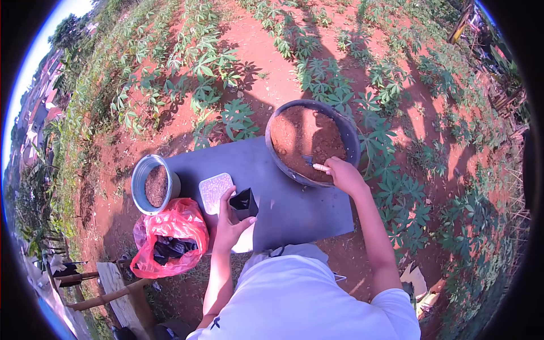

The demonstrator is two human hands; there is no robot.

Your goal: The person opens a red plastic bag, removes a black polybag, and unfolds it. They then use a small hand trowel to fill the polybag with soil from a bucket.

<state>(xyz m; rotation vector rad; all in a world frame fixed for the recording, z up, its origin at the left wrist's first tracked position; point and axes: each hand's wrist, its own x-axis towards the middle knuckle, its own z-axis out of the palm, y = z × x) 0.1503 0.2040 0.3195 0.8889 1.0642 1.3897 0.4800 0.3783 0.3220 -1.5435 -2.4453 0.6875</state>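
Note:
My left hand (229, 225) holds a small black plastic bag (244, 205) with its opening facing up, at the near side of the dark table (300, 209). My right hand (339, 173) grips the light handle of a small trowel (321, 168). The trowel's blade rests in the reddish soil (303, 133) that fills much of a large dark basin (352, 139). Just beyond my left hand lies a white tray (215, 191) of small pinkish pieces, too small to make out.
A grey bucket (137, 184) with brown material stands at the table's left edge. Nearer is a red plastic bag (192, 226) holding black plastic. Wooden poles (110, 294) are at the lower left. Leafy plants (238, 118) grow in red ground around the table.

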